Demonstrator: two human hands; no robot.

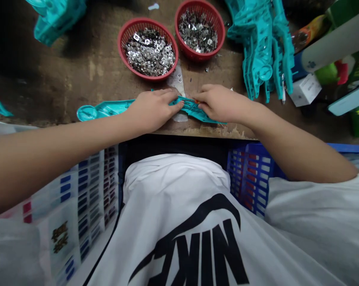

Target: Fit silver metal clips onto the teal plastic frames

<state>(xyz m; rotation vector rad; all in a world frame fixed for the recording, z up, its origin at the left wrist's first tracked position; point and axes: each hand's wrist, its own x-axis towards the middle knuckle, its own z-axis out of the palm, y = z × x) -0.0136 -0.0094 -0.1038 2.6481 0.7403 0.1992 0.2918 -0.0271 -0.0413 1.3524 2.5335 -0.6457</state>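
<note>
Workbench [63, 85] of scarred wood fills the top of my feed, with a plastic drawer rack [90, 186] near left, below its edge. At the bench's near edge, I see the left hand [151, 111] closed firmly over a teal plastic moulding [105, 109], whose round, spoon-like end sticks out to the left. The moulding lies across a steel plate [177, 85] and runs between both hands. Just far of them sit two red plastic baskets [128, 35] full of silver stamped metal pieces [149, 51]. The right hand [222, 104] grips the moulding too, its fingertips [199, 96] pinched beside a small orange piece [196, 102], too small for me to identify. Further right lies a heap of teal mouldings [261, 47], then a white box [305, 89]. A blue plastic crate [251, 174] stands near right.
</note>
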